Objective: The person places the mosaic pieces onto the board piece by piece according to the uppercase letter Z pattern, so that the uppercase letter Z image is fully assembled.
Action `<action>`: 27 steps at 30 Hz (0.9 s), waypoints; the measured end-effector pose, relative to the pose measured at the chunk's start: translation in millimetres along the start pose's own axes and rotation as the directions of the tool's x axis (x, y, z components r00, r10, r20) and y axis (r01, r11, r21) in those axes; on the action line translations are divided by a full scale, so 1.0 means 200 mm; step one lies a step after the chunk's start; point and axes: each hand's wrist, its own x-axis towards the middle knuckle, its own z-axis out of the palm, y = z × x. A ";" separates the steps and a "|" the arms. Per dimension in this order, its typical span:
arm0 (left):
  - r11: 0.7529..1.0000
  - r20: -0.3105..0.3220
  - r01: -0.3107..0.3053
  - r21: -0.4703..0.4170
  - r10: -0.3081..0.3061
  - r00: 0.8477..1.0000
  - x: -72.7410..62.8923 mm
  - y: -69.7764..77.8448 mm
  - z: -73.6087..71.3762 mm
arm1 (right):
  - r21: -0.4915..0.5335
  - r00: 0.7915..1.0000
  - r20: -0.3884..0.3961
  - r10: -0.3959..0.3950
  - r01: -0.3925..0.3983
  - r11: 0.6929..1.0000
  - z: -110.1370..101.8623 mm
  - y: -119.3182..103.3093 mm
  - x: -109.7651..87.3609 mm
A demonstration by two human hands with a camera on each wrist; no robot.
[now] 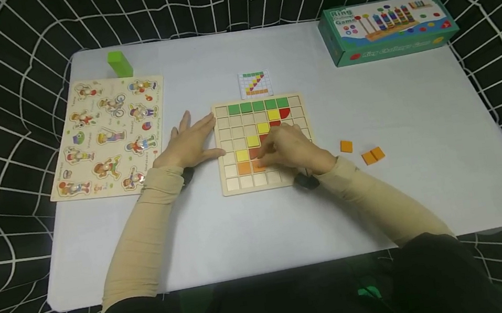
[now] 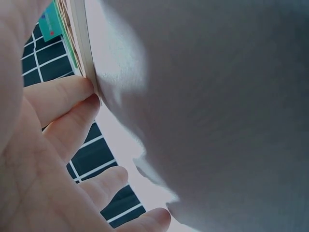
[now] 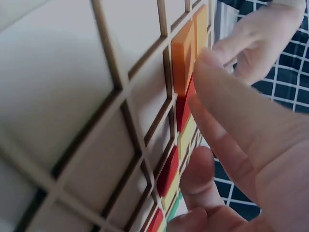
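Note:
In the head view a wooden grid board [image 1: 233, 184] lies on the white table. My left hand [image 1: 187, 146] has its fingers spread, and fingertips touch the board's left edge. My right hand [image 1: 290, 146] is over the lower middle of the board. Its thumb and index finger pinch an orange square tile [image 3: 181, 65], which stands slightly proud of its cell. Another orange tile [image 1: 244, 168] sits to its left. Green tiles [image 1: 258, 106] fill part of the top row. Yellow tiles [image 1: 253, 141] and red pieces [image 1: 284, 113] run diagonally, partly hidden by the right hand.
Behind the board is a pattern card [image 1: 256, 84]. Three loose orange tiles [image 1: 346, 146] lie to the right. A picture puzzle board [image 1: 96, 105] and a green block [image 1: 120, 64] occupy the left side. At the back right stands a game box [image 1: 388, 27]. Netting surrounds the table.

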 end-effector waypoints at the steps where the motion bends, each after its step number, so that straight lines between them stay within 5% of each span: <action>1: 1.000 -0.002 -0.001 0.003 0.001 1.000 0.00 0.00 0.00 | 0.005 1.000 0.006 0.003 -0.003 1.000 -0.01 0.00 0.00; 10: 1.000 -0.004 -0.003 0.000 0.003 1.000 0.01 0.00 -0.01 | 0.036 1.000 0.003 -0.022 0.022 0.999 0.00 0.00 -0.01; 16: 1.000 -0.004 -0.004 0.011 0.004 1.000 0.01 0.01 -0.01 | 0.068 0.997 -0.072 -0.027 0.032 0.997 -0.09 0.09 -0.08; 27: 1.000 0.001 -0.006 0.005 0.006 1.000 -0.01 0.01 -0.01 | 0.046 0.963 -0.100 0.252 -0.248 0.968 -0.28 0.39 -0.30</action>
